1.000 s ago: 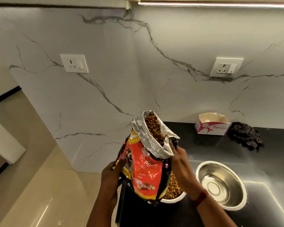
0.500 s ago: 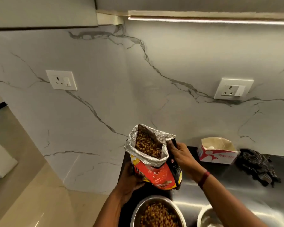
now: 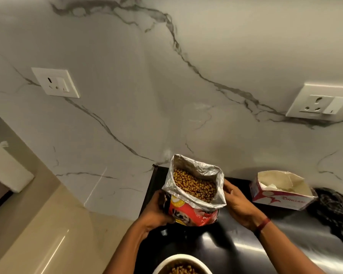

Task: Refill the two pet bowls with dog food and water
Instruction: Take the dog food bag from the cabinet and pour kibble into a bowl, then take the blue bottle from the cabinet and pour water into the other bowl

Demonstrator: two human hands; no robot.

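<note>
A red dog food bag [image 3: 192,211] with a foil-lined open top stands upright on the black counter [image 3: 236,244], near the wall. Brown kibble fills it. My left hand [image 3: 156,210] grips the bag's left side. My right hand [image 3: 238,204] holds its right side near the rim. At the bottom edge, a metal bowl [image 3: 178,263] with kibble in it is partly cut off. The second bowl is out of view.
A red and white open carton [image 3: 281,192] sits at the back right, with a dark checked cloth [image 3: 335,212] beside it. Two wall sockets [image 3: 55,83] are on the marble backsplash. The counter's left edge [image 3: 147,194] drops to a beige floor.
The bag has gone from tilted over the bowl to upright and back toward the wall, now resting on the counter. The view has tilted up, so the bowls slid to the bottom edge.
</note>
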